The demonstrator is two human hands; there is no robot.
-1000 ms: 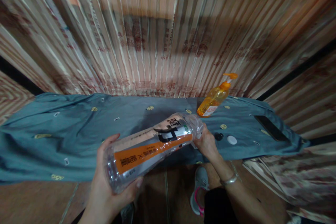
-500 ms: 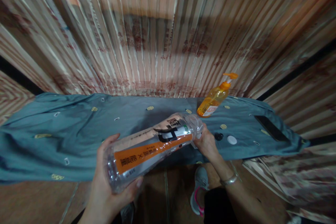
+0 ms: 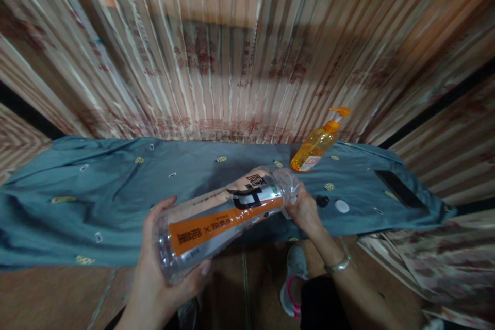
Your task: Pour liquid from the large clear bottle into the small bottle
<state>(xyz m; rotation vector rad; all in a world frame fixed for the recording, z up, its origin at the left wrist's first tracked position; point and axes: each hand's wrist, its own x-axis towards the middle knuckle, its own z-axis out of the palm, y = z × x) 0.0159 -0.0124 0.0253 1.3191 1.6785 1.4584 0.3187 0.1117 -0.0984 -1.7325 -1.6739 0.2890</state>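
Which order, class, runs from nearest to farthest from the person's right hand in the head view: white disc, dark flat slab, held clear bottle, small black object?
1. Held clear bottle: neck end in the right hand.
2. Small black object: on the cloth, right of the hand.
3. White disc: farther right.
4. Dark flat slab: towards the cloth's right end.

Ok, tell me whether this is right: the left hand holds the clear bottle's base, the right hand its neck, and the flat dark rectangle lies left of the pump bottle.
Not quite: the head view shows the flat dark rectangle lying right of the pump bottle, not left. The left hand does hold the base of the clear bottle, the right hand its neck.
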